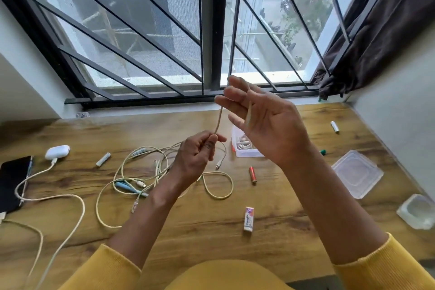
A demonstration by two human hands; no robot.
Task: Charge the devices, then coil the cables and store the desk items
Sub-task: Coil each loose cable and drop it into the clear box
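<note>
A cream braided cable [219, 117] rises from my left hand [197, 153], which pinches it above the desk, up to my right hand [263, 120]. The right hand is raised with fingers spread, and the cable runs over them and across the palm. The rest of that cable lies in loose loops [219, 186] on the wooden desk [211, 223]. A black phone [13, 181] and a white earbuds case [57, 152] at the left have cables plugged in. A clear box [244, 148] behind my hands holds a coiled cable.
Batteries lie scattered: a white one [103, 159], a red one [252, 174], another white one [334, 126]. A small Camlin box [249, 219], a blue pen [128, 187], a clear lid [356, 173] and a small tub [417, 214] are on the desk. The barred window is behind.
</note>
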